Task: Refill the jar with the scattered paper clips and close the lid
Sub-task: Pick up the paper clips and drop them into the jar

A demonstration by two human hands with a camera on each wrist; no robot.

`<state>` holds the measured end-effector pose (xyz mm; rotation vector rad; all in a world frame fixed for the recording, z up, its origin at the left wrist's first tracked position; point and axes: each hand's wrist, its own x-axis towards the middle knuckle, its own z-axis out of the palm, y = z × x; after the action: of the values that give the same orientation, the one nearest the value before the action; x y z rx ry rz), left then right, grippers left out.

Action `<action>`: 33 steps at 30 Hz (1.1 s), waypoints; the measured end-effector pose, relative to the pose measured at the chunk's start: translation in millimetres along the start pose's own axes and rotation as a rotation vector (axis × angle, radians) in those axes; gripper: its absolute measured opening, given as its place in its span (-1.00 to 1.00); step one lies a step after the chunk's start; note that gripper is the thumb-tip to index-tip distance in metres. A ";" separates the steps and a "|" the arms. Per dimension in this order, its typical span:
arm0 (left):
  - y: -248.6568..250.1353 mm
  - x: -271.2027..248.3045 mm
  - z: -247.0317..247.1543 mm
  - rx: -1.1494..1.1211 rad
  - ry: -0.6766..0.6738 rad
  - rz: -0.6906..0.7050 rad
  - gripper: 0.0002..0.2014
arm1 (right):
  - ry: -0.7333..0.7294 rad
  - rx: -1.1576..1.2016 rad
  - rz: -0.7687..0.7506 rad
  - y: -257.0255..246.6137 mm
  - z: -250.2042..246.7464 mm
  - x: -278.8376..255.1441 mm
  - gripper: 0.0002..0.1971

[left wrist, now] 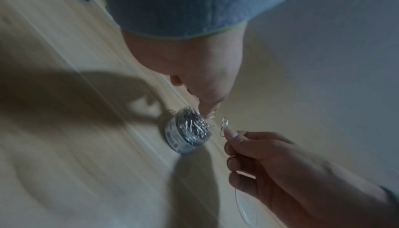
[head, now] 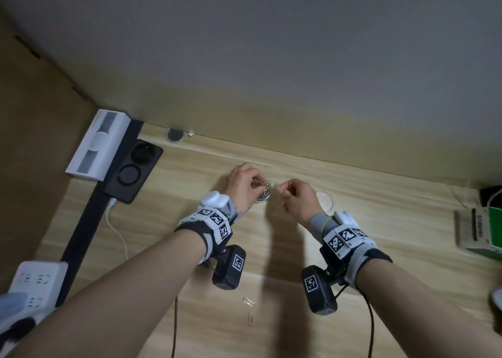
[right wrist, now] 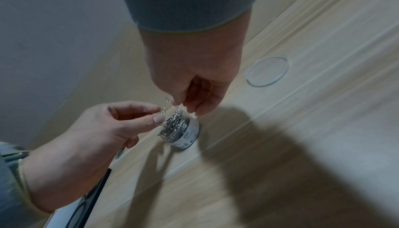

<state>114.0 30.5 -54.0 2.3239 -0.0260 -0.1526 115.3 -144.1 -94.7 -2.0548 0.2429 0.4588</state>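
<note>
A small clear jar (head: 263,196) (left wrist: 183,134) (right wrist: 183,130), heaped with silver paper clips, stands open on the wooden desk (head: 380,317) near the back wall. Both hands hover just over its mouth. My left hand (head: 256,185) (left wrist: 208,113) (right wrist: 158,113) pinches one paper clip (left wrist: 213,114). My right hand (head: 282,192) (left wrist: 228,132) (right wrist: 179,103) pinches another paper clip (left wrist: 224,123); the two clips look hooked together. The clear round lid (head: 324,201) (right wrist: 267,71) lies flat to the right of the jar. Two loose clips (head: 249,301) lie nearer me on the desk.
A black double socket panel (head: 133,173) and a white box (head: 99,143) sit at the back left, with a white power strip (head: 38,281) at the near left. A green box (head: 483,230) rests at the right edge. Cables (head: 175,330) hang below my wrists.
</note>
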 end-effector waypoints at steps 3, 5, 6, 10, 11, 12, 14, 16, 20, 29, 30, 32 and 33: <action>-8.1 -0.8 -6.5 -0.077 0.038 -0.025 -0.92 | -0.015 0.012 -0.014 -12.1 7.8 3.9 -0.82; -15.0 -3.2 -10.7 -0.080 0.057 -0.033 -0.94 | -0.027 -0.008 -0.029 -19.4 13.6 6.3 -0.84; -17.8 -5.4 -13.1 -0.072 0.060 -0.039 -0.94 | -0.031 -0.026 -0.042 -22.5 16.6 6.9 -0.87; -21.5 -12.1 -14.4 -0.115 0.077 -0.115 -0.93 | 0.025 -0.114 -0.089 -30.9 19.9 6.4 -0.91; -21.9 -14.4 -13.8 -0.133 0.092 -0.142 -0.93 | 0.041 -0.122 -0.098 -32.3 19.9 5.8 -0.91; -23.1 -17.2 -13.1 -0.153 0.110 -0.158 -0.93 | 0.050 -0.126 -0.103 -34.2 19.7 4.7 -0.91; -27.1 -22.6 -14.0 -0.176 0.133 -0.160 -0.92 | 0.049 -0.132 -0.118 -37.6 19.4 1.9 -0.89; -32.6 -25.3 -16.5 -0.156 0.127 -0.148 -0.90 | 0.025 -0.122 -0.124 -40.6 18.9 -0.1 -0.88; -47.8 -23.7 -17.9 -0.105 0.097 -0.140 -0.77 | 0.023 -0.049 -0.119 -41.1 17.5 -7.0 -0.92; -52.6 -30.1 -0.6 0.176 -0.126 0.027 -0.32 | 0.092 0.085 0.009 -5.9 -0.5 -36.6 -0.79; -53.5 -34.4 0.8 0.192 -0.150 0.015 -0.29 | 0.096 0.080 0.024 1.0 -3.1 -41.5 -0.79; -56.5 -43.1 0.8 0.237 -0.206 0.000 -0.24 | 0.108 0.061 0.046 13.8 -5.5 -49.7 -0.81; -58.3 -47.6 -0.2 0.267 -0.231 -0.008 -0.23 | 0.105 0.056 0.055 20.4 -5.4 -52.6 -0.83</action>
<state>65.1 74.0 -91.3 2.5603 -0.1610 -0.4446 61.4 -159.8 -86.4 -2.0240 0.3725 0.3742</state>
